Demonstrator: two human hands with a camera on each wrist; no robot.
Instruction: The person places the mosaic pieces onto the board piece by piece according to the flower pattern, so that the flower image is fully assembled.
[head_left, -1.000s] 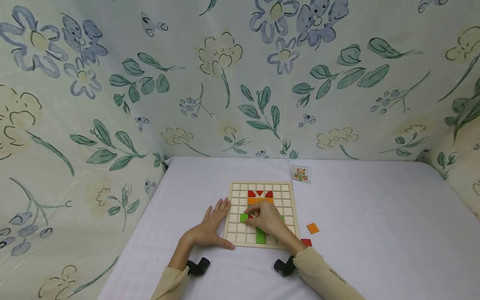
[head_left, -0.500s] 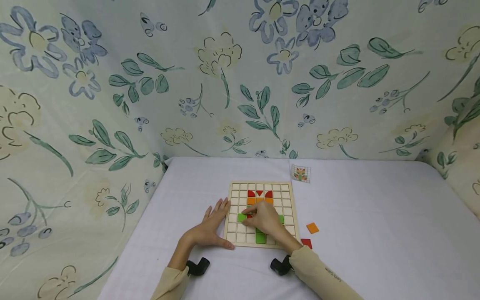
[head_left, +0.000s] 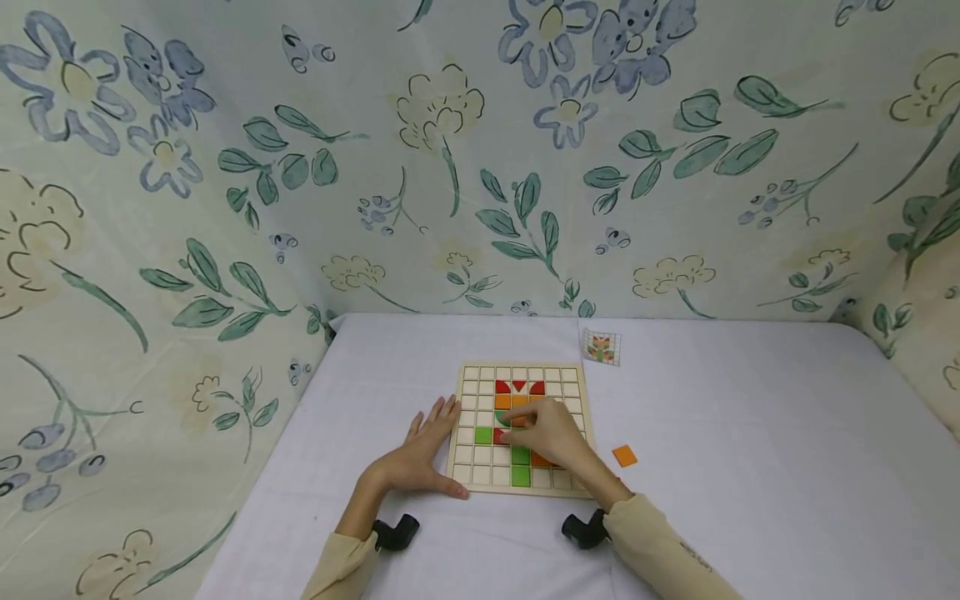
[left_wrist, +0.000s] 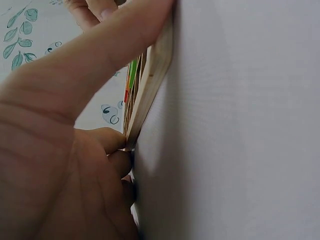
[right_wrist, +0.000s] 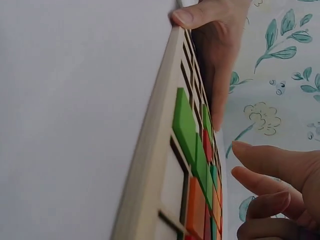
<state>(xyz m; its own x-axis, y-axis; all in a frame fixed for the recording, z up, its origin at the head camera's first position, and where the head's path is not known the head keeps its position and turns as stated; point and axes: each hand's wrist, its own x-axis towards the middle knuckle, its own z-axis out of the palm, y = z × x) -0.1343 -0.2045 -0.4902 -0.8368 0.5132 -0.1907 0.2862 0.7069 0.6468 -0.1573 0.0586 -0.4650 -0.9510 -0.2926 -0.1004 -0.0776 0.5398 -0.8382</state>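
A wooden grid board (head_left: 483,477) lies on the white cloth, several coloured tiles set in its squares. My left hand (head_left: 408,462) rests at its left side, fingers spread, thumb by the near left corner. Over the middle of the board hovers my right hand (head_left: 551,435), thumb and index finger pointing left. In the right wrist view, no tile shows between the fingertips of that hand (right_wrist: 285,175). Left of them a green square tile (head_left: 483,436) sits beside a red tile (head_left: 498,437). The right hand hides some tiles on the right.
A loose orange tile (head_left: 624,456) lies right of the board. Behind the board's far right corner is a small pattern card (head_left: 602,347). A flower-printed curtain (head_left: 450,167) stands behind the table. Black devices (head_left: 585,530) are at both wrists.
My right hand has let go of the green square tile, which stays left of the red one, and has drawn back to the right. The left hand has not moved.
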